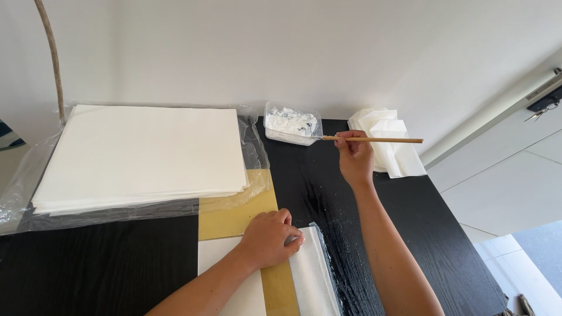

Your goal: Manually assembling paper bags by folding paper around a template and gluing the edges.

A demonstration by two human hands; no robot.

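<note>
Head view. Right hand (353,157) pinched shut on a thin wooden brush (372,139), smooth and straight, lying level. Brush tip at the rim of a clear plastic tub (291,123) just left of that hand, lumpy white paste inside. Soft folded white cloth (391,143) just right of and behind the hand. Left hand (268,238) curled flat, fingers together, pressing down on a thin white sheet (310,272), see-through and a bit crinkly at its edge. Under that hand, a yellow strip (234,217) and a stiff white card (225,275). Beyond it and to the left, a big stack of white paper (143,155), square and smooth, on a shiny clear bag (23,187). Black table (99,263) with wood grain, wet and shiny between the two hands. Bent stick (54,58) far left by the wall.
</note>
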